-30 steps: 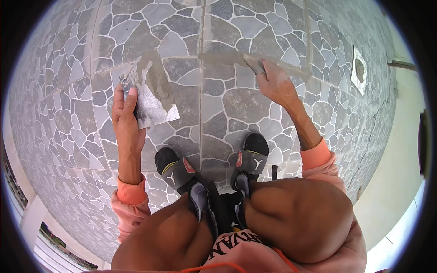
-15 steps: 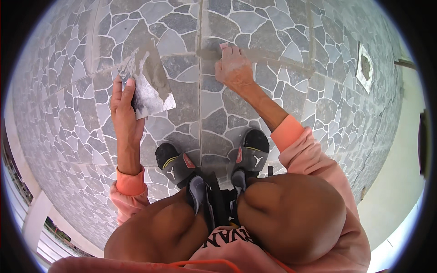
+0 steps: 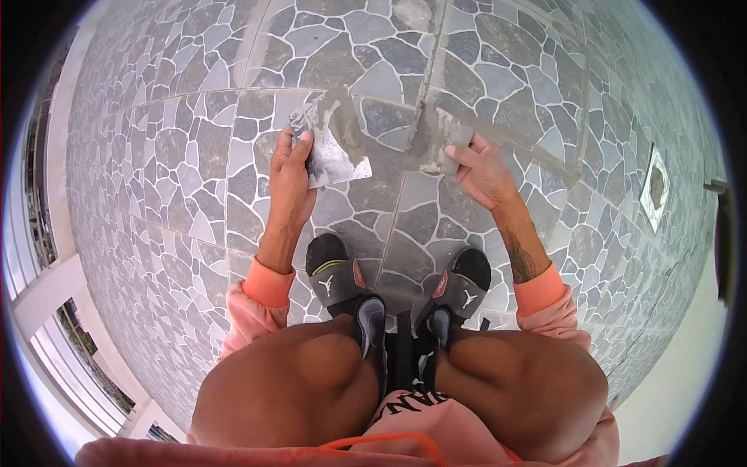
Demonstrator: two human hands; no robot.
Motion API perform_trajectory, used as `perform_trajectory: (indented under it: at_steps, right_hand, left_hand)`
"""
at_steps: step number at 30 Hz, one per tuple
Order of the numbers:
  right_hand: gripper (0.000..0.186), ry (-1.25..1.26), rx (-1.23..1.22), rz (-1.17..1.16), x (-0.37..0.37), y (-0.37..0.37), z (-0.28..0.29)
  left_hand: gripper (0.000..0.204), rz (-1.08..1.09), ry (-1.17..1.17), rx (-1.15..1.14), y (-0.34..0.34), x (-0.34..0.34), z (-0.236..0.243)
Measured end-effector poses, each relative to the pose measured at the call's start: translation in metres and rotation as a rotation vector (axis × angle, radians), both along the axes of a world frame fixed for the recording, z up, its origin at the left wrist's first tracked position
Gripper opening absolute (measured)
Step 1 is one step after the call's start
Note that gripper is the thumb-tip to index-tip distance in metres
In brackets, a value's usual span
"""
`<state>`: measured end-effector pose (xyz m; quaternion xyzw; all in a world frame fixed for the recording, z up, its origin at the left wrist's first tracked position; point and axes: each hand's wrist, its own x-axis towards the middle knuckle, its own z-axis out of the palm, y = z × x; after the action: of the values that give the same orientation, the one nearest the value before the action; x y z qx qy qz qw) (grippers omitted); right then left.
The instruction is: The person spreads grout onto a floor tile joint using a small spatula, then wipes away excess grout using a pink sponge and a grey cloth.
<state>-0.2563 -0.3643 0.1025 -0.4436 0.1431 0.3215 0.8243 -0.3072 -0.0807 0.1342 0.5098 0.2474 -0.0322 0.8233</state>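
Observation:
My left hand [image 3: 291, 173] grips the edge of a flat silver sheet [image 3: 331, 159], thumb on top. A mound of wet grey-brown grout [image 3: 347, 128] lies on the sheet. In my right hand [image 3: 484, 173] is a thin, squarish scraper [image 3: 454, 134], pinched between thumb and fingers, its face turned up and smeared with grey. It is over the crossing of the tile joints; whether its edge touches the floor I cannot tell. A damp grout band [image 3: 521, 144] runs along the joint to the right of my right hand.
The floor has stone-patterned grey tiles [image 3: 311, 74] with pale lines. Off to the right lies a silvery sheet [image 3: 655, 187] with a grey patch at its middle. My sandalled feet [image 3: 334, 272] stand close below my hands. A white railing [image 3: 58, 280] borders the left side.
My right hand has come back toward me and turned over, so the scraper now shows. The view has swung, shifting the floor and the silver sheet rightward in the picture.

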Motion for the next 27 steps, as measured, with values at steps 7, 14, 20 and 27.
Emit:
perform_trajectory:
  at_steps: [7, 14, 20, 27]
  right_hand:
    - [0.044, -0.572, -0.538, 0.140, -0.006, 0.016, 0.051]
    - [0.040, -1.222, -0.811, 0.374, 0.001, 0.031, 0.082]
    - [0.043, -1.340, -0.801, 0.587, 0.024, 0.035, 0.104]
    - [0.046, -0.236, 0.101, 0.137, 0.016, 0.018, 0.075]
  left_hand:
    - [0.035, -0.021, 0.058, -0.102, -0.005, -0.003, -0.015]
    - [0.036, -0.023, 0.013, -0.068, 0.005, -0.006, -0.020]
    - [0.050, -0.105, -0.019, -0.026, 0.028, -0.009, -0.025]
    - [0.051, -0.058, 0.008, 0.040, 0.035, 0.001, -0.017]
